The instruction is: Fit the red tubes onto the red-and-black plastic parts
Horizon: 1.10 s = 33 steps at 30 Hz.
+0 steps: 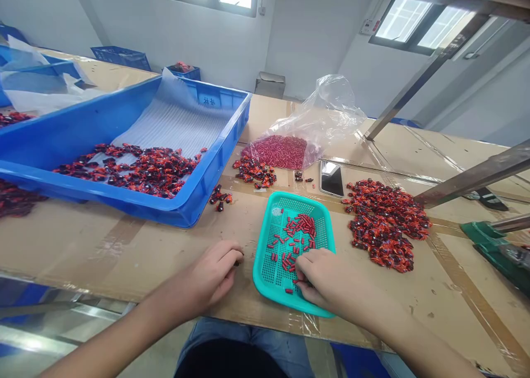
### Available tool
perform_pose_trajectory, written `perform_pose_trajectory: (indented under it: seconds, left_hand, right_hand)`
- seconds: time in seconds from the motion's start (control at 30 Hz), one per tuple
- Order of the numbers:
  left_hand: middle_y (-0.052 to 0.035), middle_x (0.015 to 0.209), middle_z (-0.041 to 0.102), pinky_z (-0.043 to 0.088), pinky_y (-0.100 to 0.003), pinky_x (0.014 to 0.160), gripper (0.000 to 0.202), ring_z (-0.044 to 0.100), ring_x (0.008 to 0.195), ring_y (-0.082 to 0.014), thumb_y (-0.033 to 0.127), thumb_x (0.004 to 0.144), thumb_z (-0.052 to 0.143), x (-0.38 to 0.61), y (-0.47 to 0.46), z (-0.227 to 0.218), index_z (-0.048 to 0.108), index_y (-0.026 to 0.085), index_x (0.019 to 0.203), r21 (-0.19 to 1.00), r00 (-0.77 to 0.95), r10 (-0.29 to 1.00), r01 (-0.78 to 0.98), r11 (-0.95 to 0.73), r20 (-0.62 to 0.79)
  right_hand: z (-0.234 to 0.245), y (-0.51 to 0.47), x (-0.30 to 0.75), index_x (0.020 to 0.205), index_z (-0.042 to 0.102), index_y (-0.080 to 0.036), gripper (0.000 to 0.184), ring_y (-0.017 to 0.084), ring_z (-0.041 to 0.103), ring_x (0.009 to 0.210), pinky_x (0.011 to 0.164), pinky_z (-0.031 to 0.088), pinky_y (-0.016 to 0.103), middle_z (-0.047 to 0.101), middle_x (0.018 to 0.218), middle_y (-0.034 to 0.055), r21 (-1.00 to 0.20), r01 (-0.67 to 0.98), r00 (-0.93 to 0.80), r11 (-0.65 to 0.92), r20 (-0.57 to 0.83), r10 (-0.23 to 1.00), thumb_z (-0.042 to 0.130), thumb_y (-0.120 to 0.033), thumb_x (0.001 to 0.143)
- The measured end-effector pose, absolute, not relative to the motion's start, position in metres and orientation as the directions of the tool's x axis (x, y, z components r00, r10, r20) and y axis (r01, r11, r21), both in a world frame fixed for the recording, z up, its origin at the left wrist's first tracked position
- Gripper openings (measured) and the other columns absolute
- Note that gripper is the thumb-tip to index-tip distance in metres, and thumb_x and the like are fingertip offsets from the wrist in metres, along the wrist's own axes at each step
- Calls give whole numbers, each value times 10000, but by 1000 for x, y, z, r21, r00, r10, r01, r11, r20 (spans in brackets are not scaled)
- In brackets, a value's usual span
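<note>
My left hand point(217, 269) is closed just above the cardboard-covered table, left of the green basket. A small dark piece peeks out at its fingertips, mostly hidden. Over the near right part of the perforated green basket point(260, 256), my right hand point(317, 276) pinches a small red cylinder point(296, 282). More red cylinders point(304, 223) lie loose across the basket floor, bunched toward its far side. To the right of the basket spreads a heap of small black and orange-red pieces point(381, 218).
A large blue tray point(190, 201) on the left holds many black-and-red pieces point(157, 168) on a white liner. Behind the basket are a clear plastic bag point(290, 146) of red cylinders, a small pile point(252, 171) and a phone point(332, 178). Metal posts point(430, 74) rise at right.
</note>
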<state>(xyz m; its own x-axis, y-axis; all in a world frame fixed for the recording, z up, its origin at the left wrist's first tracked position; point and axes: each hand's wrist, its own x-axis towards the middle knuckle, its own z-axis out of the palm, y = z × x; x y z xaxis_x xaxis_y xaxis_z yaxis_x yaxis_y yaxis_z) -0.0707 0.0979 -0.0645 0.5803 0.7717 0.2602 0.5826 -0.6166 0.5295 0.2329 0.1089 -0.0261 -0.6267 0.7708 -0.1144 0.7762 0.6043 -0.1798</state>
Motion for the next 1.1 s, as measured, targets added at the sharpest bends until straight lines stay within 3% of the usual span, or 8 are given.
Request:
perform_pose_trajectory:
  seconds: [0.3, 0.47, 0.53, 0.67, 0.8, 0.93, 1.03, 1.1]
  left_hand:
    - [-66, 1146, 649, 576, -286, 873, 249, 696, 1016, -186, 33, 1004, 448, -67, 86, -57, 553, 229, 1114, 608, 462, 843, 597, -524, 273]
    - [-23, 1044, 633, 575, -210, 798, 266, 678, 898, -132, 38, 959, 502, -57, 71, -32, 577, 245, 1110, 729, 419, 839, 443, -522, 346]
    - [-3, 982, 625, 574, -176, 741, 254, 651, 810, -112, 53, 947, 555, -51, 66, -22, 609, 247, 1103, 789, 398, 840, 344, -510, 370]
    - [5, 986, 665, 590, -126, 781, 277, 707, 869, -96, 43, 976, 575, -43, 56, -9, 648, 260, 1133, 819, 384, 833, 259, -511, 398]
    - [-19, 1105, 755, 589, -129, 939, 313, 758, 1047, -118, 81, 1027, 579, -41, 49, -5, 618, 259, 1282, 773, 369, 810, 288, -566, 455]
    - [-3, 1046, 764, 627, -134, 881, 306, 780, 925, -112, 187, 1035, 655, -39, 43, -5, 588, 269, 1322, 802, 311, 817, 214, -558, 486]
    - [5, 992, 748, 664, -178, 833, 315, 779, 884, -127, 229, 1023, 693, -36, 40, -5, 564, 282, 1306, 834, 259, 831, 133, -536, 493]
    - [-2, 988, 750, 676, -191, 787, 300, 774, 871, -130, 225, 1033, 678, -34, 40, -5, 556, 284, 1300, 842, 265, 829, 98, -531, 493]
  right_hand:
    - [-23, 99, 235, 901, 572, -210, 154, 187, 650, 759, 674, 508, 289, 673, 835, 29, -396, 700, -591, 594, 145, 793, 516, -66, 903]
    - [-8, 68, 217, 968, 564, -236, 134, 164, 648, 789, 683, 535, 262, 648, 861, 5, -704, 497, -442, 507, 297, 846, 510, -119, 1006]
    - [-3, 57, 207, 1022, 583, -246, 156, 157, 661, 839, 745, 556, 261, 660, 908, 2, -761, 404, -427, 508, 334, 840, 557, -95, 993]
    - [-5, 47, 194, 1099, 633, -234, 249, 148, 672, 850, 754, 575, 238, 674, 936, 18, -776, 242, -406, 583, 464, 787, 609, -35, 953]
    - [-11, 45, 192, 1157, 649, -252, 288, 149, 680, 873, 785, 591, 243, 696, 982, 26, -824, 196, -403, 531, 426, 810, 634, -42, 961]
    - [-14, 41, 190, 1138, 613, -276, 249, 152, 683, 801, 723, 599, 242, 699, 904, 1, -876, 138, -344, 463, 396, 851, 667, -98, 971]
    - [-12, 41, 186, 1042, 633, -262, 61, 150, 682, 755, 706, 596, 246, 706, 851, 4, -869, 117, -306, 480, 428, 850, 678, -228, 1019]
    - [-8, 42, 184, 1004, 642, -249, 80, 145, 680, 736, 717, 595, 252, 710, 824, 10, -848, 108, -290, 519, 473, 832, 663, -315, 1045]
